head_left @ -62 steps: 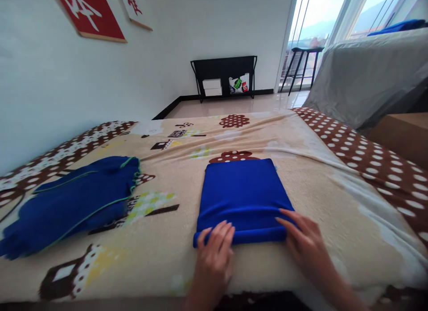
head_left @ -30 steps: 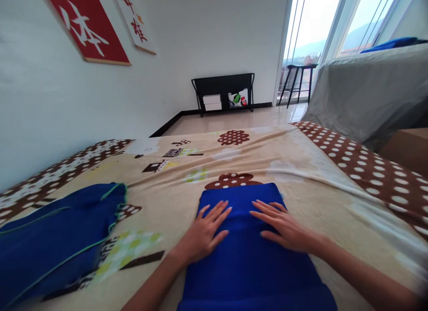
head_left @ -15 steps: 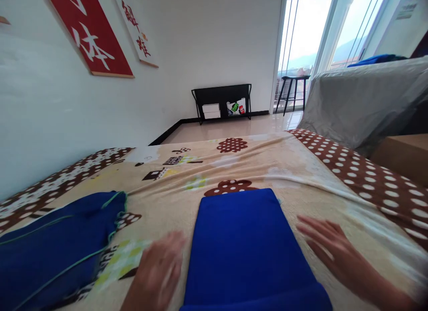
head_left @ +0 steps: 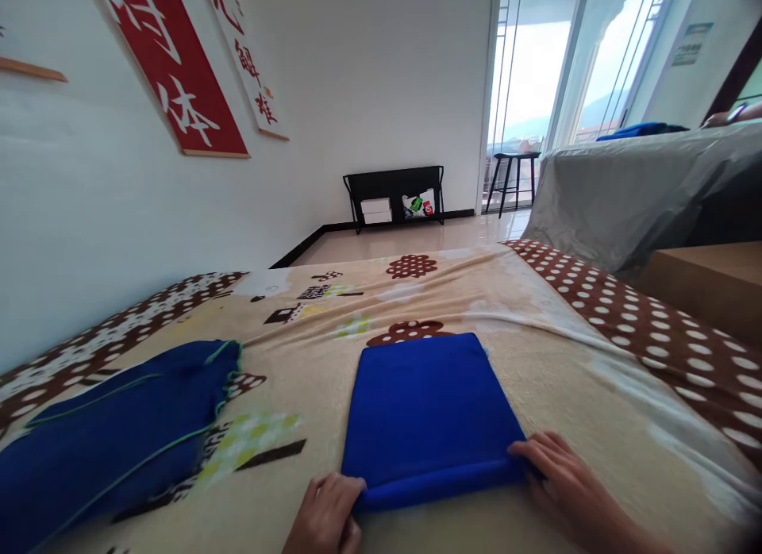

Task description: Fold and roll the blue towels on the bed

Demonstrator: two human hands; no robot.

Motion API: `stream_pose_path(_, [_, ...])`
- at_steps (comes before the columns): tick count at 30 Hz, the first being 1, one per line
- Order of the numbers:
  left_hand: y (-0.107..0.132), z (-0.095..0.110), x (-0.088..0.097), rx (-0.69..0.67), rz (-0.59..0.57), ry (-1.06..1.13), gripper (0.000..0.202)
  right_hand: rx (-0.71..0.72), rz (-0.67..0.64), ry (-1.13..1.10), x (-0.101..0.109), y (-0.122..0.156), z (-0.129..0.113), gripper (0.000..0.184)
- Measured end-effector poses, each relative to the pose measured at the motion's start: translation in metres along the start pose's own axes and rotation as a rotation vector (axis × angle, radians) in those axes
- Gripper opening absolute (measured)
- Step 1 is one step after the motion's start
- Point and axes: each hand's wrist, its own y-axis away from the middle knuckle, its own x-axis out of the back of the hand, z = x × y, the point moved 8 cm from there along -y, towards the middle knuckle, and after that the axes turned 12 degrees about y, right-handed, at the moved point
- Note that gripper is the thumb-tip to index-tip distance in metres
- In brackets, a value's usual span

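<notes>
A folded blue cloth (head_left: 429, 411) lies flat in front of me on a patterned blanket, its near edge doubled over into a thick fold. At the near left corner of that fold, my left hand (head_left: 330, 510) is closed with the cloth's edge between thumb and fingers. My right hand (head_left: 553, 471) grips the opposite near corner, fingers on top and the thumb hidden. To the left, a darker blue cloth (head_left: 119, 427) with green stitched edging is spread loosely, apart from both hands.
The beige blanket (head_left: 565, 363) has brown polka-dot borders. Beyond stands a low black rack (head_left: 393, 181) near a stool (head_left: 515, 165). At right are a plastic-covered surface (head_left: 625, 181), a cardboard box (head_left: 708, 276) and another person's hand (head_left: 723, 119).
Both hands have come in from the sides and taken hold of the cloth's near corners. Its near part is now folded up, so it looks shorter. The view has shifted slightly.
</notes>
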Motion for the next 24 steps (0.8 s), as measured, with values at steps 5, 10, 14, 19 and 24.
stream_pose_path(5, [-0.001,-0.024,-0.01,0.326,-0.192,0.067,0.044,-0.012,-0.029,-0.002,-0.003,-0.002,-0.002,0.033])
stream_pose_path(10, [-0.017,0.001,-0.023,0.326,0.006,-0.264,0.048,-0.122,0.194,0.299,0.005,-0.008,-0.028,0.038])
stream_pose_path(14, [-0.039,0.062,-0.05,0.012,0.105,-0.17,0.042,0.103,0.193,0.263,-0.004,-0.019,-0.083,0.049])
stream_pose_path(19, [-0.013,0.04,-0.046,-0.061,-0.15,-0.339,0.048,0.113,0.054,0.319,-0.008,-0.005,-0.063,0.053])
stream_pose_path(24, [-0.01,0.033,-0.039,0.024,-0.175,-0.372,0.054,0.069,0.053,0.262,0.003,-0.015,-0.073,0.05])
